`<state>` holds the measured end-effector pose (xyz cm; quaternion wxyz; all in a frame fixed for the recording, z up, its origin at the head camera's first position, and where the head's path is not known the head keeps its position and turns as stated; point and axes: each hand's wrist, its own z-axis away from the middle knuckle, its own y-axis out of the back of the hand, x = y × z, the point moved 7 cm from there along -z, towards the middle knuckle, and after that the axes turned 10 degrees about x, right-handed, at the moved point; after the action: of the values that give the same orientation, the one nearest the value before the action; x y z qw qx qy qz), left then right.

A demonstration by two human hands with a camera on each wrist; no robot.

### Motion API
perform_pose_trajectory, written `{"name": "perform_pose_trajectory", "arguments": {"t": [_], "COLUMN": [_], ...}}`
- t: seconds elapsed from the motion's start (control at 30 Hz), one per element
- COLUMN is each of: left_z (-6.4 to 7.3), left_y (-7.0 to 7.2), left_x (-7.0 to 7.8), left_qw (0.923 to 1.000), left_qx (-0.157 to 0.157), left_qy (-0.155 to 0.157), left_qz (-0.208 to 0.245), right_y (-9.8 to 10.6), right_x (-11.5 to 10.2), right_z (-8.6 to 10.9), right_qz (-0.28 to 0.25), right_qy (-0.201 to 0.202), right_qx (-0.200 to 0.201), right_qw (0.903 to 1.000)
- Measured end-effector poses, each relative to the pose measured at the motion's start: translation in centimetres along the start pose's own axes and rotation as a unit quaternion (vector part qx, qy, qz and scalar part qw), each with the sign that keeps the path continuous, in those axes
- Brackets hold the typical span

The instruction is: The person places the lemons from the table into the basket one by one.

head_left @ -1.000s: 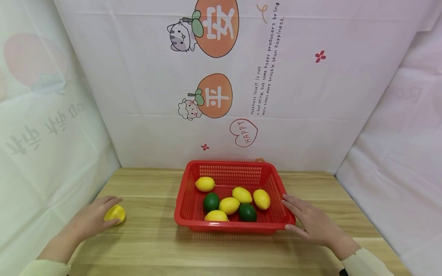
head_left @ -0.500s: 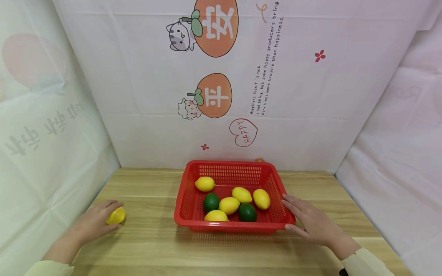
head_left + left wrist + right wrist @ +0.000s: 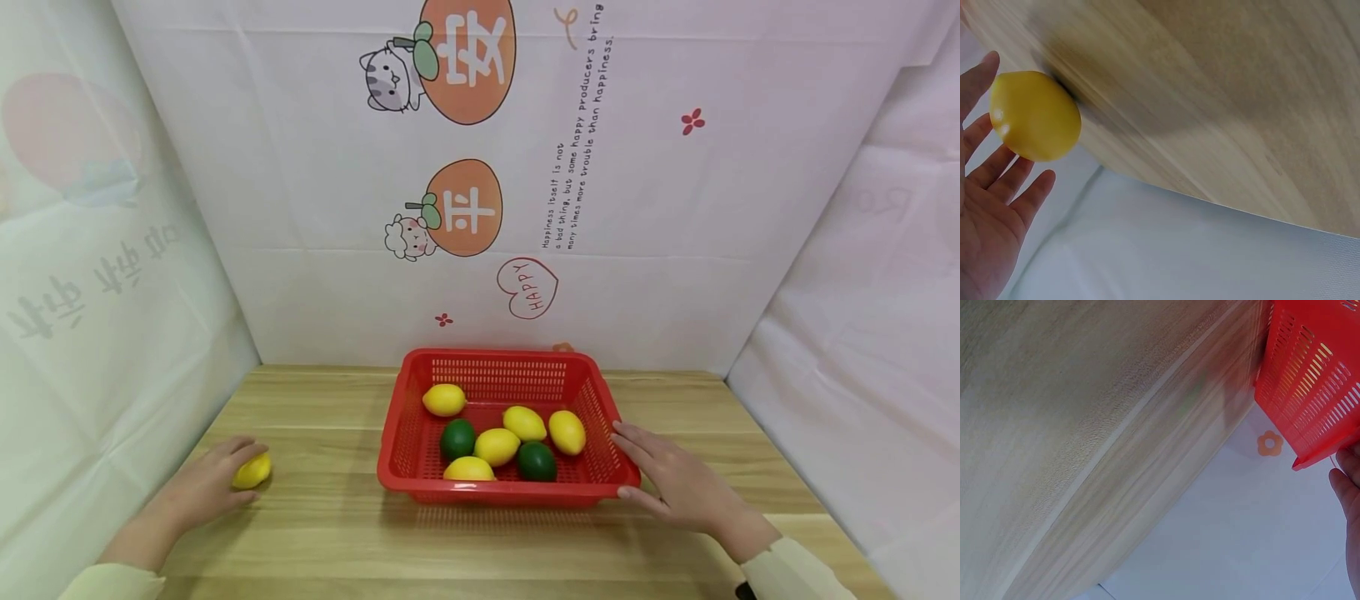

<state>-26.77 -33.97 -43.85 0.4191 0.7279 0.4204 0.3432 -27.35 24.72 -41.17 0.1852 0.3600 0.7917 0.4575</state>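
A yellow lemon [image 3: 252,471] lies on the wooden table at the left. My left hand [image 3: 207,485] is cupped loosely about its left side, thumb on the near side. In the left wrist view the left hand's fingers [image 3: 1034,194] look fairly straight, some reaching the edge of the lemon [image 3: 1038,117], which hides part of them. A red plastic basket [image 3: 510,487] stands at the middle of the table. On its right rim rest the fingertips and thumb of my right hand [image 3: 686,483], spread along the edge. In the right wrist view that hand touches the basket's perforated wall [image 3: 1316,381].
Several lemons [image 3: 497,447] lie in the basket with two dark green fruits [image 3: 457,439]. White printed cloth [image 3: 637,250] stands behind the wooden table [image 3: 330,542], with further cloth on either side.
My left hand has shifted slightly right and down beside the lemon. The lemon has turned a little and stays in nearly the same spot. Right hand and basket look unchanged.
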Motion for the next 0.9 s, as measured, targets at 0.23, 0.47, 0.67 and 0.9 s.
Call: {"name": "perform_pose_trajectory", "arguments": {"t": [0.23,0.47,0.67,0.9], "left_z": [-0.2,-0.44,-0.58,-0.63], "left_y": [-0.47,-0.97,-0.85,-0.81], "left_x": [-0.34,-0.18,0.26,0.39], "left_qw": [0.9999,0.9991,0.9958,0.9911], "left_qx": [0.009,0.013,0.051,0.09], "left_qy": [-0.004,-0.024,-0.056,-0.077], "left_qz": [-0.012,-0.034,-0.05,-0.062], "right_y": [0.05,0.01,-0.05,-0.02], "right_x": [-0.01,-0.02,0.04,0.04], "right_z": [-0.03,-0.06,-0.02,0.0], "right_qz": [0.003,0.002,0.004,0.004], "right_qy": [-0.001,-0.002,-0.007,-0.011], "right_qx": [0.0,-0.003,-0.008,-0.011], "right_qw": [1.0,1.0,0.9999,0.9999]}}
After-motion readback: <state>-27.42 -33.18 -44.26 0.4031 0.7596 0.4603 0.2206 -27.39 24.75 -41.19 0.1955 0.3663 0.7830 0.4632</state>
